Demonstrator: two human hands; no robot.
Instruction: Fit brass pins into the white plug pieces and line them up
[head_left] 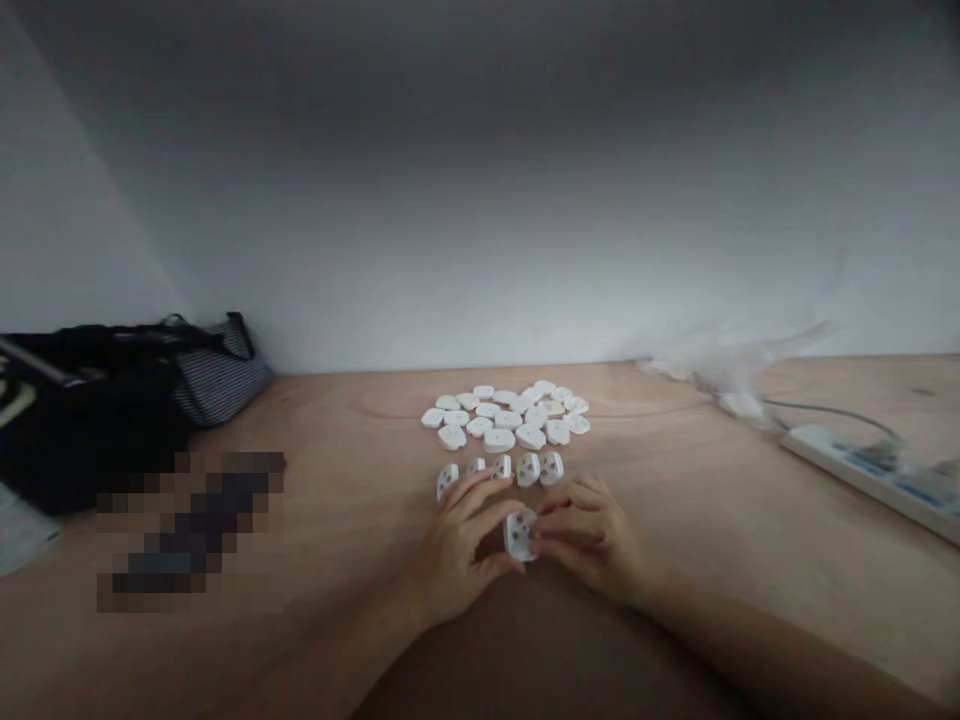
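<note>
Near the front of the table, a white plug-like piece [519, 535] with dark holes in its face is held upright between both hands. My left hand [466, 545] curves around its left side, index fingertip at the top edge and thumb at the lower edge. My right hand [592, 535] pinches the piece at its right edge. Just beyond the fingers, a row of similar white pieces [528, 469] stands on edge; my left fingers partly cover some of them. Farther back, many flat white pieces [499, 440] lie spread in a loose cluster.
A white power strip [862, 470] with a dark cable lies at the right, beside a crumpled clear plastic bag [735, 375]. At the left are a black bag [90, 420] and a blurred-out dark object [199, 530]. A pale wall [480, 250] rises behind the wooden table [720, 520].
</note>
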